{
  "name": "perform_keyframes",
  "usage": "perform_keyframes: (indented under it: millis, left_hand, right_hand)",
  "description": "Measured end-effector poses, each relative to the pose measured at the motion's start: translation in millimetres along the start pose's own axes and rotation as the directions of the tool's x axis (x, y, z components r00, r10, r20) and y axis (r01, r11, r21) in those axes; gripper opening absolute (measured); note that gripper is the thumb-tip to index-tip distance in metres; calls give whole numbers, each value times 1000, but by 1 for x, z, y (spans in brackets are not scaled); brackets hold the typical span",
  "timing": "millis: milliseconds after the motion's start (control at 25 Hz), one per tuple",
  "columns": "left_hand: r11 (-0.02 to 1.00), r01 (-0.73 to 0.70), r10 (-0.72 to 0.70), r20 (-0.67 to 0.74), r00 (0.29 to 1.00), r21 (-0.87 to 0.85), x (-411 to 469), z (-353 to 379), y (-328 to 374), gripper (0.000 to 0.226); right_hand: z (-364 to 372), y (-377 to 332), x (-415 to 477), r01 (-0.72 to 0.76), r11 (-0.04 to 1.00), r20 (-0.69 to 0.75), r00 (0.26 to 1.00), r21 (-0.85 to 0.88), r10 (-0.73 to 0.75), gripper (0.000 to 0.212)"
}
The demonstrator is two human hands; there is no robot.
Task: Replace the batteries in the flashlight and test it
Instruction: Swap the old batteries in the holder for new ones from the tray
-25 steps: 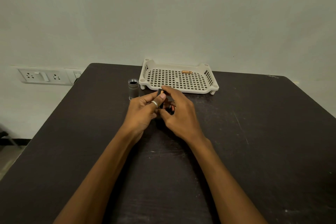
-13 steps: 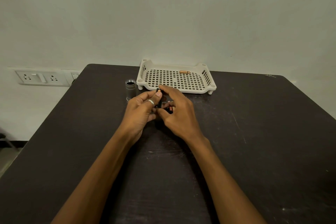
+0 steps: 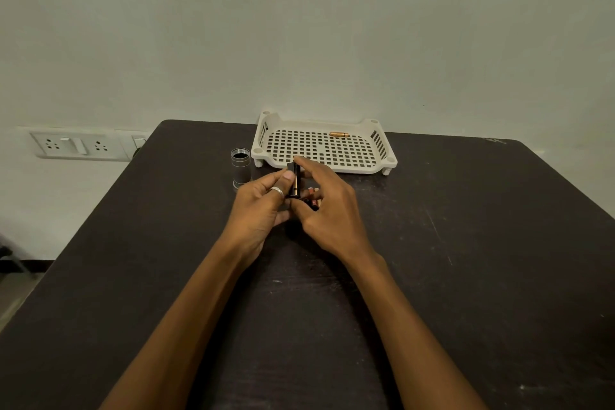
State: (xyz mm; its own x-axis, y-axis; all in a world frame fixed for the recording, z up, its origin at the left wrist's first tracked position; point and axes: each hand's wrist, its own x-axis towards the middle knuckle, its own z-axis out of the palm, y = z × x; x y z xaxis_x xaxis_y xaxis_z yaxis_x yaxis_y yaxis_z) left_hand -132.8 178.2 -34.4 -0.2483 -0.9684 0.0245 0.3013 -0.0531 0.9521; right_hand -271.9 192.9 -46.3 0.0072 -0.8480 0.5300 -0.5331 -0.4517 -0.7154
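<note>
- The left hand point(image 3: 259, 210) has its fingers curled and pinches the lower left side of the battery holder point(image 3: 294, 181), with the thumb lying up along it.
- Half a second ago the battery holder was mostly buried between the fingers. Now it stands upright and plain to see between the two hands, with a gold strip showing down its side. I take it that it is being turned to seat or check a cell, so the refill step is not finished.
- The right hand point(image 3: 332, 210) pinches the holder end to end, forefinger tip on its top and thumb at its base. By its curled fingers lie red-tipped batteries point(image 3: 312, 198); I cannot tell whether they are held or on the table point(image 3: 466, 243).
- Far to the left of the left hand, off the table, is a wall socket point(image 3: 76, 145).
- Just beyond and left of the left hand stands the flashlight tube point(image 3: 240, 165), open end up and untouched. Nothing blocks the way to it, though a knuckle could tip it.
- Just beyond the right fingertips sits a tray point(image 3: 382, 156), with one copper battery point(image 3: 338, 134) near its far rim.
</note>
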Motion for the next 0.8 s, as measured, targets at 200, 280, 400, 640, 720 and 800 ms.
perform_keyframes:
  millis: [200,280,400,640,720,800]
  left_hand:
    - [999,20,-20,1,1000,-33,0,2,0,31]
    - [998,27,-28,-15,999,-56,2,2,-1,32]
    - [995,54,-59,-67,996,-82,5,3,-2,28]
    - [988,100,-116,-130,985,-118,5,7,2,26]
    - [987,105,-122,-135,983,-124,6,8,3,25]
    - [985,115,-132,-136,982,-128,6,7,4,23]
  right_hand:
    - [0,-2,-1,-42,999,33,999,26,42,70]
    - [-4,-2,2,-58,997,62,997,51,55,69]
    - [-14,2,15,-112,991,-54,992,78,117,53]
    - [-26,35,94,-278,892,-193,956,-357,221,42]
    - [-29,48,125,-314,817,-144,949,-484,280,38]
    - [-28,62,147,-292,731,-50,941,-617,334,31]
